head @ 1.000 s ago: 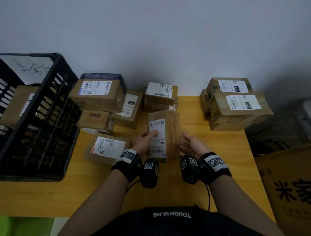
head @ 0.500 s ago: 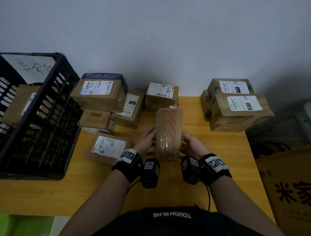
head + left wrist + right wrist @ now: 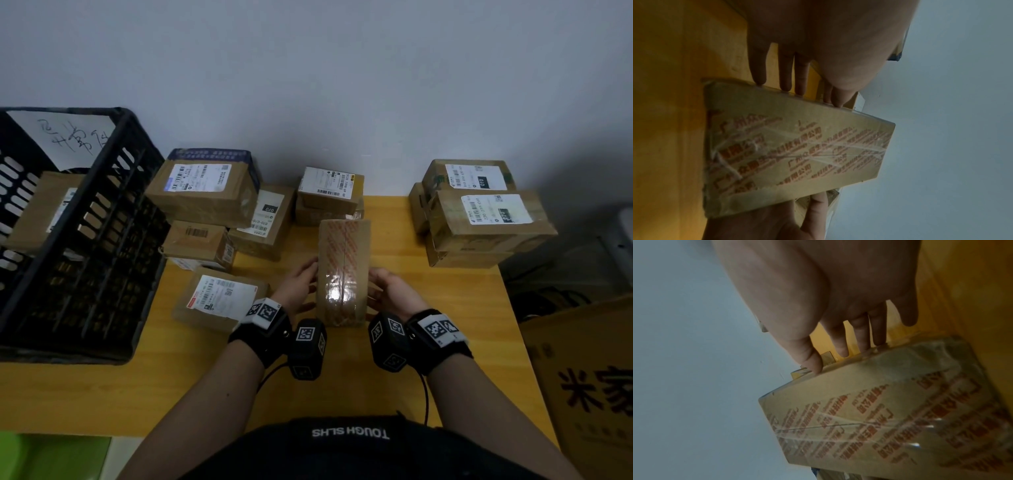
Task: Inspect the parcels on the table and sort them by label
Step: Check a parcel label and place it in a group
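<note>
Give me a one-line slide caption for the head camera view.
Both hands, left and right, hold a taped parcel over the table, label out of sight.

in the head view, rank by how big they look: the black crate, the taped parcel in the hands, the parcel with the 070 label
1. black crate, clearly largest, though nearest the camera.
2. and 3. taped parcel and parcel with the 070 label: they look alike, and the 070 one is partly hidden, so no ranking.

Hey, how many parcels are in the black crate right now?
1. A brown parcel with a white label sits inside the black crate, at the table's left end, towards the crate's far side. The crate's near wall may hide others lower down.
</note>
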